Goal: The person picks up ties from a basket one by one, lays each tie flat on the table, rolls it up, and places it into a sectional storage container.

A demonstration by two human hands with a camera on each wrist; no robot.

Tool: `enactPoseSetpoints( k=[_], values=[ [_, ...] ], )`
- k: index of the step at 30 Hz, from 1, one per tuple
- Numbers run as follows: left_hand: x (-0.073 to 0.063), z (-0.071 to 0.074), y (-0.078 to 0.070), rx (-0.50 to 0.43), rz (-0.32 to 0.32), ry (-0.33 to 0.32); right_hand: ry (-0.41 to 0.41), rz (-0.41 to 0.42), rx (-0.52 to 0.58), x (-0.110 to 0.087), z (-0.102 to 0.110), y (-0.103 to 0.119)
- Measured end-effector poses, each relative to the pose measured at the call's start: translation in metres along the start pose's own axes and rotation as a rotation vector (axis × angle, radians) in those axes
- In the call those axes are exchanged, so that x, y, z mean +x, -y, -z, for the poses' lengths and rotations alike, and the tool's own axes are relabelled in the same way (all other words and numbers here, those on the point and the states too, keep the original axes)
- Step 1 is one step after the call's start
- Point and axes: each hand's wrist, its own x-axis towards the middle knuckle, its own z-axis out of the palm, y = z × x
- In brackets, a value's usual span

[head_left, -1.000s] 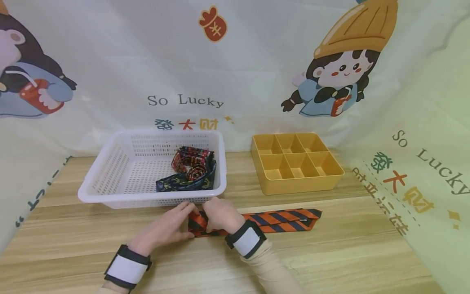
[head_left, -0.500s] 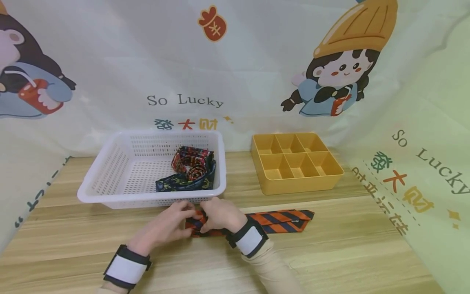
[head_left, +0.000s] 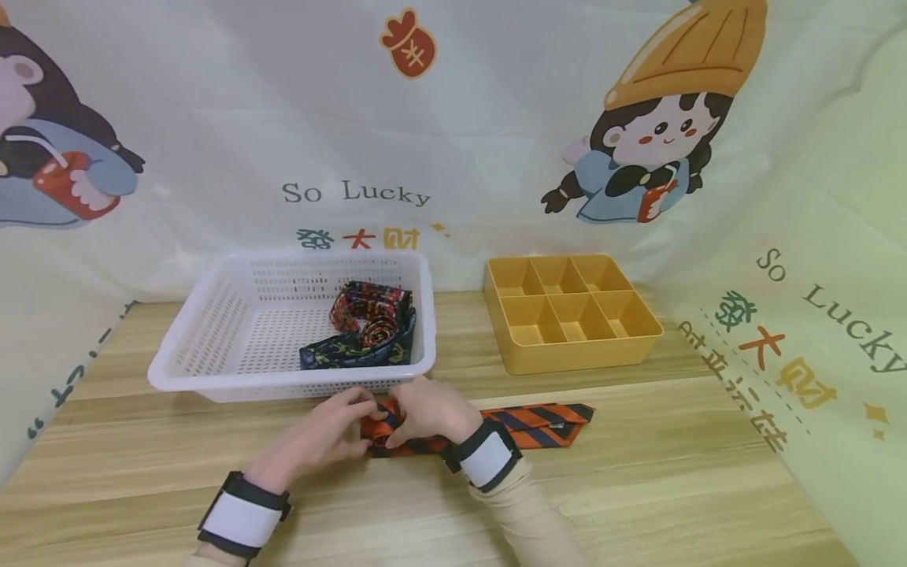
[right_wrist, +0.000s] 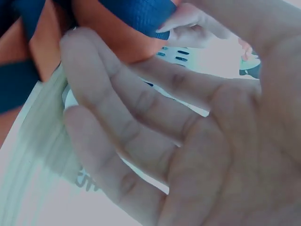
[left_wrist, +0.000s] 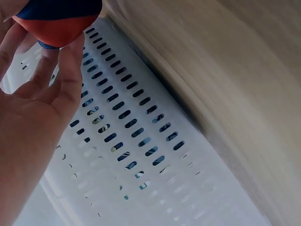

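While L hand (head_left: pixel 329 431) & R hand (head_left: pixel 434 411) both grip its curled end, an orange/navy striped necktie (head_left: pixel 540 426) lies on the desk (head_left: pixel 652 488) just in front of white perforated basket (head_left: pixel 283 382), tail reaching R past it; patterned neckties (head_left: pixel 364 354) inside basket, yellow 6-compt. organizer (head_left: pixel 581 357) R of it.

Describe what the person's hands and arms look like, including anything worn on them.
The left hand and right hand are without gloves. A black left band and a matching right band circle the wrists, each with a plain, pale rectangular panel. The right sleeve is beige and slightly wrinkled; only a scrap of the left sleeve shows. No cables are visible.
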Motion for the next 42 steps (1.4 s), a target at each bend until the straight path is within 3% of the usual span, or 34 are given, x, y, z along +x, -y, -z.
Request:
enactPoseSetpoints(
  k=[5, 10, 19, 27, 35, 38, 42],
  values=[
    [0.001, -0.002, -0.004, 0.037, 0.011, 0.003, -0.017, -0.048, -0.022, -0.001, 0.000, 0.001],
    [0.003, -0.005, -0.005, -0.011, -0.010, -0.007, -0.016, -0.089, -0.046, -0.002, -0.001, 0.000],
    [0.003, 0.000, -0.003, -0.005, -0.018, 0.014, 0.003, 0.001, -0.026, -0.001, 0.004, 0.000],
    [0.002, -0.008, -0.004, -0.026, 0.017, 0.098, 0.010, -0.053, -0.074, 0.002, -0.003, 0.003],
    [0.000, -0.011, -0.003, -0.014, -0.001, 0.037, 0.060, -0.165, -0.191, 0.006, -0.013, -0.003],
    [-0.001, -0.011, -0.001, -0.012, -0.009, 0.028, 0.083, -0.166, -0.168, 0.008, -0.014, -0.008],
    [-0.002, -0.009, 0.001, -0.006, -0.012, 0.033, 0.115, -0.068, -0.022, 0.003, -0.010, -0.025]
  ],
)
